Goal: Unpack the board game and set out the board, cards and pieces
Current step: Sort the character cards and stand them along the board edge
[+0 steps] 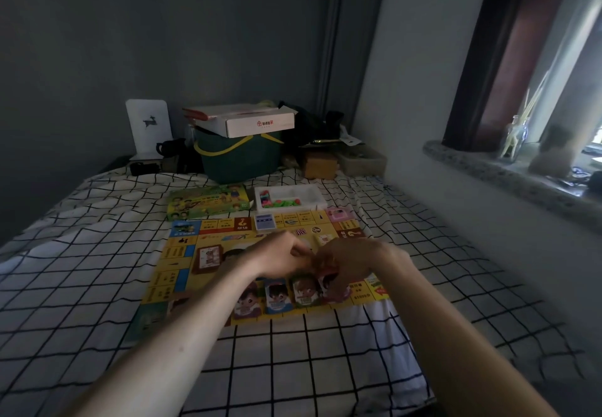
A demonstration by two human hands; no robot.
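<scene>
From my remote seat I saw the checked bedsheet (293,367) spread widest, with the yellow game board (182,263) lying flat on it. Behind the board's far edge sat the green game box (208,202) and, beside it, the white tray (290,197) holding coloured pieces. Character cards (277,296) stood in a row along the board's near edge, a brown card deck (208,257) lay to the left, and a blue deck (265,222) near the tray. The left hand (283,255) and right hand (351,262) met over the board, fingers curled, pinching one small blurred reddish item (325,268) between them.
</scene>
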